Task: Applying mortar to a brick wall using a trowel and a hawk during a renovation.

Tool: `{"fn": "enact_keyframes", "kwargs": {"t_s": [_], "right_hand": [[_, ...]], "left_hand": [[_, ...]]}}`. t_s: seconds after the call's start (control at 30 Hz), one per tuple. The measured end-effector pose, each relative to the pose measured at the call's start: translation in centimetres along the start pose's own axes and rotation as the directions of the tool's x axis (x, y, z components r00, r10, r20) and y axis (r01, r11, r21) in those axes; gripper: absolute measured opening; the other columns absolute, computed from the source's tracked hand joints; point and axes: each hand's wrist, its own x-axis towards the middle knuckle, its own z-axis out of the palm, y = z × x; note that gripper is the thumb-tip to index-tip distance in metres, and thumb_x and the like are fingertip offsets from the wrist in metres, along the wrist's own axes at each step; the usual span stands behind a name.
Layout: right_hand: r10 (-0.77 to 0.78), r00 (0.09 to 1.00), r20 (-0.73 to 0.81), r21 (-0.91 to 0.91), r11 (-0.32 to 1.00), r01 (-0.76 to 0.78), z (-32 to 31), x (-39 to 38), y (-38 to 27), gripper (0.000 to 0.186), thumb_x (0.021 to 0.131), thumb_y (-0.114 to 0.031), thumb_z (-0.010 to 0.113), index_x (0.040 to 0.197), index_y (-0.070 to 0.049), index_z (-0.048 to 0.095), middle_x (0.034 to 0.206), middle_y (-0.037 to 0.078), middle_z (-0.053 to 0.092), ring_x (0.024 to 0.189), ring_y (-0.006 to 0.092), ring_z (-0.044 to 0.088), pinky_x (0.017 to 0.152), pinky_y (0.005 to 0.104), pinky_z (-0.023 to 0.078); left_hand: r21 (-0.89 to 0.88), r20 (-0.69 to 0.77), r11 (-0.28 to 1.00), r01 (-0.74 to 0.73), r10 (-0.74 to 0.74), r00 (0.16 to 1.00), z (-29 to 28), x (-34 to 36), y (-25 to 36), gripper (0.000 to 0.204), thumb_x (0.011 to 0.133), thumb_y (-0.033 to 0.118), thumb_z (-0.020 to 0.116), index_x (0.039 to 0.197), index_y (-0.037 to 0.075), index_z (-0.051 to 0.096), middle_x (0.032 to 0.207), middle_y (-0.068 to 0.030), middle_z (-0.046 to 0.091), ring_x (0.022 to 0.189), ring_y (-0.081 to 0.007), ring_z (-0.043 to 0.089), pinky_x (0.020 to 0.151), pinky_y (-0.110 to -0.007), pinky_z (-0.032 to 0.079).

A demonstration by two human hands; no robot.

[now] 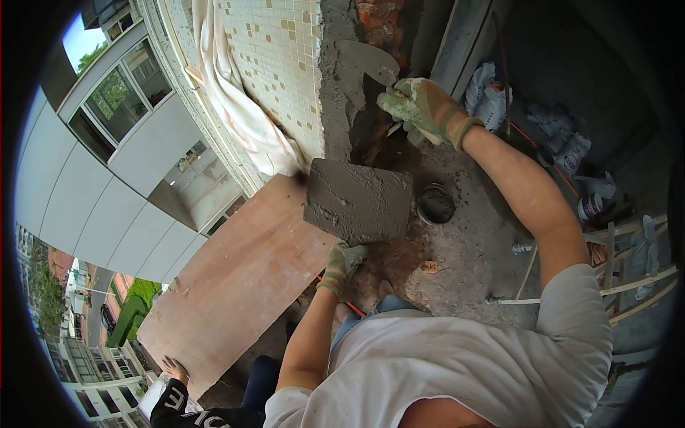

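My right hand, in a green and tan work glove stained with mortar, is closed on a trowel whose grey blade lies against the wall corner. The grip is mostly hidden by the glove. Wet grey mortar coats that wall edge, with bare red brick beside it. Lower down, my gloved left hand grips a hawk from below at its near edge. A thick layer of grey mortar covers the hawk's top, which is held just below the wall corner.
A round bucket with mortar inside stands right of the hawk. To the left leans a large wooden board, another person's hand on its lower end. White cloth drapes the tiled wall. Bags and wooden frames are at right.
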Motion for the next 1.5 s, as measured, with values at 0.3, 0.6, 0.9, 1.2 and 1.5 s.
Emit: {"fn": "enact_keyframes", "kwargs": {"t_s": [0.3, 0.6, 0.9, 1.2, 1.5], "right_hand": [[-0.282, 0.959, -0.022, -0.315, 0.912, 0.261, -4.2, -0.4, 6.1, 0.029, 0.096, -0.027, 0.065, 0.094, 0.003, 0.065, 0.072, 0.007, 0.062, 0.067, 0.0141, 0.061, 0.062, 0.0339, 0.047], [-0.249, 0.962, 0.110, -0.103, 0.960, 0.260, -10.5, 5.8, 6.8, 0.028, 0.096, -0.029, 0.064, 0.100, -0.002, 0.070, 0.074, -0.001, 0.063, 0.067, 0.0088, 0.058, 0.061, 0.0265, 0.046], [-0.455, 0.887, 0.078, -0.151, 0.874, 0.462, -0.7, 8.1, 19.0, 0.028, 0.088, -0.033, 0.069, 0.095, -0.006, 0.072, 0.078, 0.010, 0.069, 0.068, 0.0219, 0.063, 0.065, 0.0349, 0.051], [-0.463, 0.878, 0.125, 0.162, 0.882, 0.442, -1.8, 14.5, 21.0, 0.031, 0.088, -0.035, 0.069, 0.099, -0.005, 0.071, 0.084, 0.012, 0.070, 0.075, 0.0246, 0.067, 0.070, 0.0374, 0.052], [-0.374, 0.927, 0.033, 0.217, 0.908, 0.359, -4.6, 13.9, 23.8, 0.027, 0.091, -0.020, 0.070, 0.110, 0.000, 0.071, 0.090, 0.007, 0.073, 0.079, 0.0132, 0.066, 0.068, 0.0298, 0.052]], "left_hand": [[-0.125, -0.091, 0.990, 0.068, -0.080, 0.993, -1.1, -1.9, 0.7, 0.016, 0.077, 0.012, 0.069, 0.091, 0.003, 0.067, 0.075, 0.0005, 0.063, 0.061, -0.0127, 0.055, 0.054, -0.030, 0.045], [-0.249, -0.260, 0.961, 0.119, -0.185, 0.948, 0.6, -1.7, 2.5, 0.009, 0.077, 0.013, 0.069, 0.083, 0.008, 0.065, 0.066, -0.0016, 0.057, 0.051, -0.0153, 0.052, 0.045, -0.031, 0.043], [-0.333, -0.415, 0.932, 0.142, -0.280, 0.866, 4.3, -2.0, 3.3, 0.010, 0.077, 0.014, 0.070, 0.084, 0.009, 0.064, 0.067, -0.0017, 0.057, 0.052, -0.0161, 0.053, 0.048, -0.032, 0.044], [-0.357, -0.477, 0.919, 0.166, -0.332, 0.814, 5.5, -2.3, 2.2, 0.007, 0.079, 0.013, 0.069, 0.084, 0.009, 0.066, 0.066, -0.0013, 0.058, 0.048, -0.0157, 0.052, 0.046, -0.032, 0.045], [-0.358, -0.411, 0.908, 0.218, -0.363, 0.836, 8.4, -2.3, 2.7, 0.013, 0.078, 0.015, 0.073, 0.078, 0.005, 0.064, 0.066, -0.0062, 0.059, 0.049, -0.0196, 0.056, 0.044, -0.035, 0.044]]}}
